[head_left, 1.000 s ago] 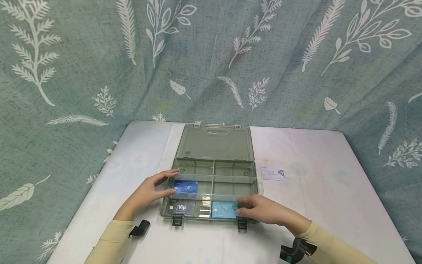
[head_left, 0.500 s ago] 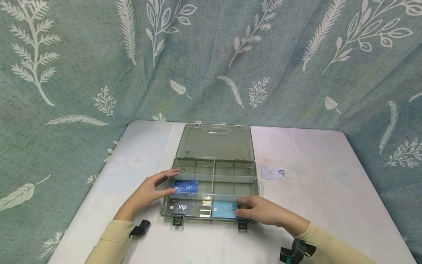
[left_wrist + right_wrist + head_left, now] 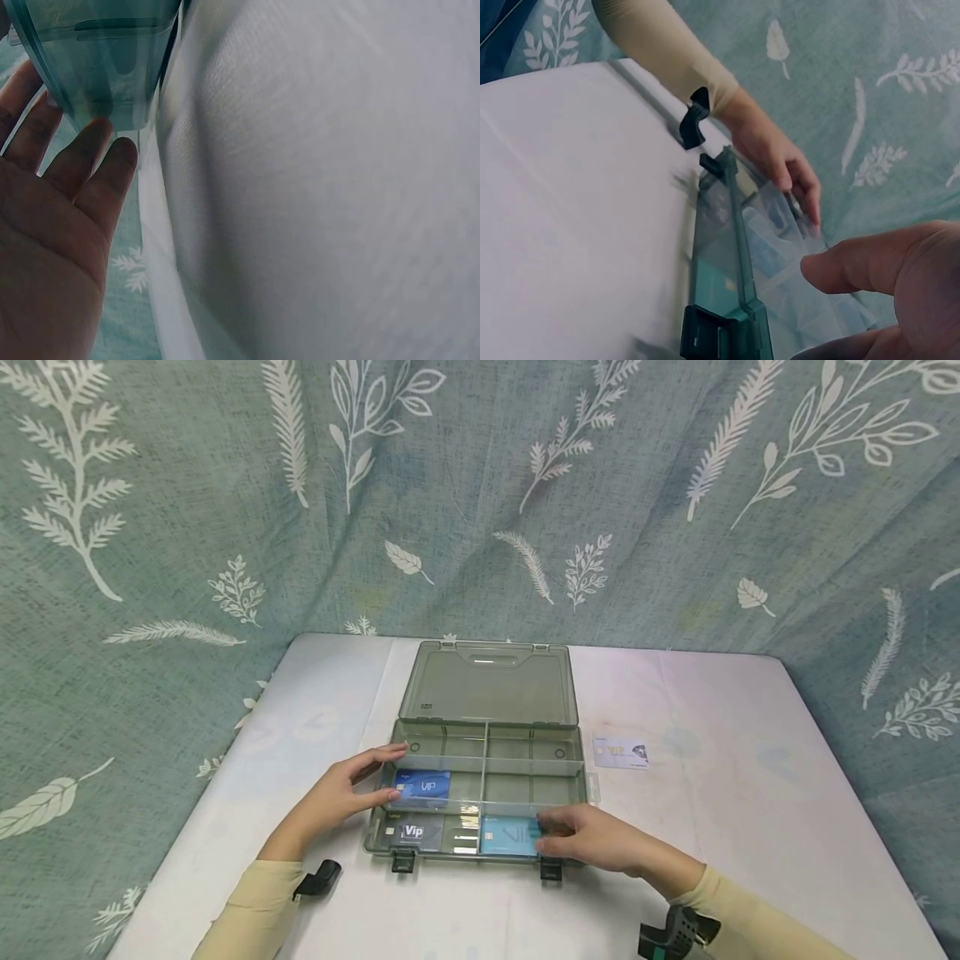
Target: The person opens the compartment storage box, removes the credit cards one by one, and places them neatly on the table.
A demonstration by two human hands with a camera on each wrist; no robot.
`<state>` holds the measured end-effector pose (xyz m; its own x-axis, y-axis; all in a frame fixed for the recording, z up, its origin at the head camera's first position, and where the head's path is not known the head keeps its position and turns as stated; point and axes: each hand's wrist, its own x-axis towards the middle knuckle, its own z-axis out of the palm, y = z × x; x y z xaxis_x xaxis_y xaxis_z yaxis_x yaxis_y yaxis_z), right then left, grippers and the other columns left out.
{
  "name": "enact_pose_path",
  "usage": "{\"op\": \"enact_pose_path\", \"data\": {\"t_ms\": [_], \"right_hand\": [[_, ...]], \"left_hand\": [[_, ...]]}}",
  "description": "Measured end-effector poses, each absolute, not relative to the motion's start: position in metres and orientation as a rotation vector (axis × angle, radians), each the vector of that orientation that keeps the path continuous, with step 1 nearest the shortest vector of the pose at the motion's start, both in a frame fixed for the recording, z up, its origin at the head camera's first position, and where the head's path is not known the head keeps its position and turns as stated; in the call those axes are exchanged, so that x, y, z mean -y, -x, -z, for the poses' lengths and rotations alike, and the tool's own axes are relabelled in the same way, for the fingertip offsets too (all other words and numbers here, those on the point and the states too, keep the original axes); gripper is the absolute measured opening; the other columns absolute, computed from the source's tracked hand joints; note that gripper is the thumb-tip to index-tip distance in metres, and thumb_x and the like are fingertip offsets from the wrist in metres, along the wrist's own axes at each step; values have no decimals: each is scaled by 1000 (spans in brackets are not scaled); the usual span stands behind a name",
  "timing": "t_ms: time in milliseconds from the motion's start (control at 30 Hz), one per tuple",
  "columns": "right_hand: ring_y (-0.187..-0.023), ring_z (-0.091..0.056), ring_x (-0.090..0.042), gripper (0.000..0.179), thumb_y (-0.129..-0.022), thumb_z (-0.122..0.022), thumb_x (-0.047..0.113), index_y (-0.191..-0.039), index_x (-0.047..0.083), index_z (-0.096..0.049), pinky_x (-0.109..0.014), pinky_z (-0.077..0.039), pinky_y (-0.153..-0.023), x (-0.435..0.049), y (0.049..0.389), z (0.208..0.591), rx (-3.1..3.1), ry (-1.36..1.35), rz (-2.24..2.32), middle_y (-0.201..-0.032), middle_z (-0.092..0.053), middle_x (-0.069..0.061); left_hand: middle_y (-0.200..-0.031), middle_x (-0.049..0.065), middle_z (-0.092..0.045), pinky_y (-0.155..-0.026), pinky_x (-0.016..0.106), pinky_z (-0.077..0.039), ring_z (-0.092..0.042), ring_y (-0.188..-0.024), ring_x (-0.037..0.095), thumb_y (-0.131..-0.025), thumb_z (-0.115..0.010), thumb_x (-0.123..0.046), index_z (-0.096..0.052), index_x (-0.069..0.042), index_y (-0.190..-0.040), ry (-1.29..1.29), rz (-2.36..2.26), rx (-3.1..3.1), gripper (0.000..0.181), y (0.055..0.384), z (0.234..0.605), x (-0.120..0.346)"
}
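A smoky, see-through divided plastic box (image 3: 533,787) lies with its lid (image 3: 489,687) folded back. My left hand (image 3: 339,797) rests at the box's left wall; its fingers reach along the side, fairly straight in the left wrist view. My right hand (image 3: 597,837) is over the front right compartment and holds a light blue VIP card (image 3: 510,835) by its right end, where the fingertips are partly hidden. A blue VIP card (image 3: 422,786) lies in the middle left compartment. A dark grey Vip card (image 3: 412,832) lies in the front left one.
A white VIP card (image 3: 621,754) lies on the white table cover (image 3: 720,777), right of the box. Two dark latches (image 3: 403,862) stick out at the box's front edge. Green leaf-patterned cloth (image 3: 465,510) hangs behind and beside the table.
Both hands stay nearly in place. The light blue card's lettering catches the light differently, with the right thumb and fingers still at its right end.
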<state>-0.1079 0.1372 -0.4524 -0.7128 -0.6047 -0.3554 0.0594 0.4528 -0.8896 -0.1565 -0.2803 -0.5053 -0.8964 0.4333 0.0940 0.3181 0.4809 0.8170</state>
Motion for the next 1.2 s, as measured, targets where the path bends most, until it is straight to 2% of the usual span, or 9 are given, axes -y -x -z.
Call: {"op": "enact_pose_path", "data": {"t_ms": [100,167,500,733,900,967,1133,1200], "right_hand": [[-128,-57,-40,62,-100,-66,22,-143,-18,-45,-50,-54,-101,-138,107,451,-2025,456,1304,-145,-50,-32],[-128,-57,-40,63,-100,-66,22,-143,-18,-44,-49,-54,-101,-139,106,450,-2013,455,1318,-145,-50,-32],[-130,-55,-43,63,-100,-66,19,-144,-19,-41,-44,-54,-102,-141,103,437,-1978,472,1388,-147,-47,-33],[-129,-57,-41,59,-102,-63,18,-143,-19,-42,-40,-55,-101,-143,103,428,-2001,537,1398,-145,-49,-32],[-130,-56,-38,55,-105,-59,20,-144,-15,-45,-41,-54,-102,-142,106,424,-2026,624,1392,-144,-52,-28],[-130,-56,-38,53,-105,-58,19,-145,-14,-45,-40,-54,-101,-140,107,422,-2023,651,1393,-145,-52,-27],[-132,-55,-37,51,-106,-56,19,-146,-11,-46,-37,-53,-103,-135,108,419,-2031,683,1398,-146,-52,-25],[-133,-54,-37,51,-106,-56,20,-146,-10,-47,-36,-52,-104,-132,109,419,-2040,688,1396,-146,-53,-24]], "left_hand": [[-155,0,-48,-120,38,-33,-42,-144,29,-91,-80,-25,-59,-16,-143,-666,-1395,-2592,57,156,505,281],[-155,0,-48,-119,40,-33,-42,-144,29,-91,-80,-24,-59,-15,-143,-671,-1394,-2593,57,156,505,281],[-154,-1,-48,-119,41,-33,-42,-144,28,-91,-80,-25,-59,-17,-143,-674,-1385,-2604,57,156,506,281],[-155,1,-48,-120,35,-33,-41,-144,29,-91,-79,-24,-58,-14,-143,-675,-1395,-2597,57,156,504,280],[-155,2,-48,-120,37,-33,-42,-144,30,-91,-79,-23,-58,-13,-143,-675,-1401,-2593,57,155,502,279],[-155,2,-48,-120,34,-33,-42,-144,30,-91,-79,-23,-58,-14,-143,-671,-1401,-2591,57,155,502,279],[-155,1,-48,-116,16,-30,-41,-144,30,-91,-80,-24,-59,-15,-143,-669,-1411,-2581,57,156,504,280],[-155,1,-48,-115,14,-30,-41,-144,30,-90,-80,-24,-59,-15,-143,-672,-1414,-2583,57,157,504,280]]}}
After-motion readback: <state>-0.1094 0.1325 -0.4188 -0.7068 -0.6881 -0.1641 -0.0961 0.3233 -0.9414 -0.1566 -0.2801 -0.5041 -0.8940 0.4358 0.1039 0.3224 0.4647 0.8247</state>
